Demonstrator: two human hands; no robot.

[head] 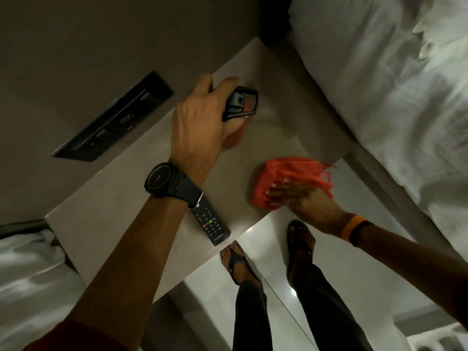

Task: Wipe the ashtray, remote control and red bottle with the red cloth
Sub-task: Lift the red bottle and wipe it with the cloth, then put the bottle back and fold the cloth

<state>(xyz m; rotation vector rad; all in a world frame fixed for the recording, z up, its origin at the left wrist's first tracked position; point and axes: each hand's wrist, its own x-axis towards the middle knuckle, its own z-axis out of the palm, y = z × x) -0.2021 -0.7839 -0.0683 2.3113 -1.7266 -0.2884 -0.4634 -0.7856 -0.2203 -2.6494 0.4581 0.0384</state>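
Fingers of the left hand point(200, 120) curl round the red bottle point(233, 138), gripping it by its black top over the back half of the bedside table point(291, 127). The right hand point(304, 198) rests with fairly straight fingers on the red cloth point(286, 173), which is bunched at the table's front edge. The remote control point(211, 225) lies flat near that same edge, partly under the left wrist.

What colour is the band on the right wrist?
The wristband is orange; head view shows it.
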